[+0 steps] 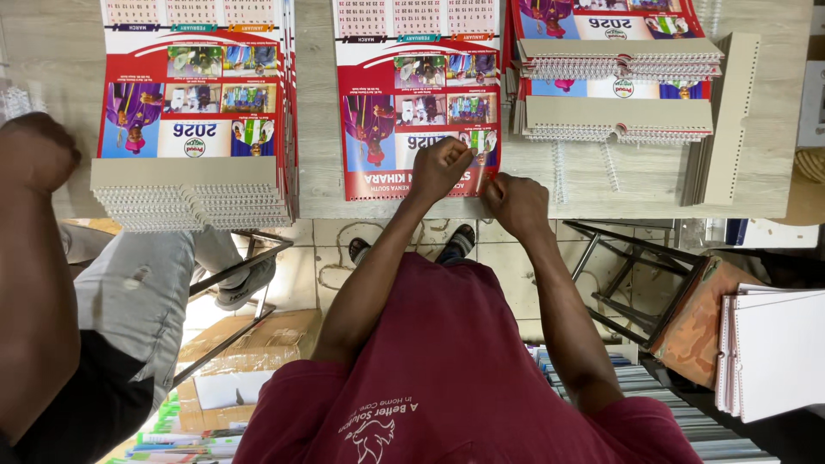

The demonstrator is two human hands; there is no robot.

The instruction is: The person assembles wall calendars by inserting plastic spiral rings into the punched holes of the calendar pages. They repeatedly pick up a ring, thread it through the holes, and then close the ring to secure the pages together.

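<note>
We pinch the lower edge of the middle calendar with both hands: left hand and right hand clenched on it (no coil visible yet). Bound stacks lie right of it, so binding looks partly done.

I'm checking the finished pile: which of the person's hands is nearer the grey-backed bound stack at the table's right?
Right. The right hand sits at the table edge, just left of the bound stack; the left hand rests further left on the middle calendar.
</note>
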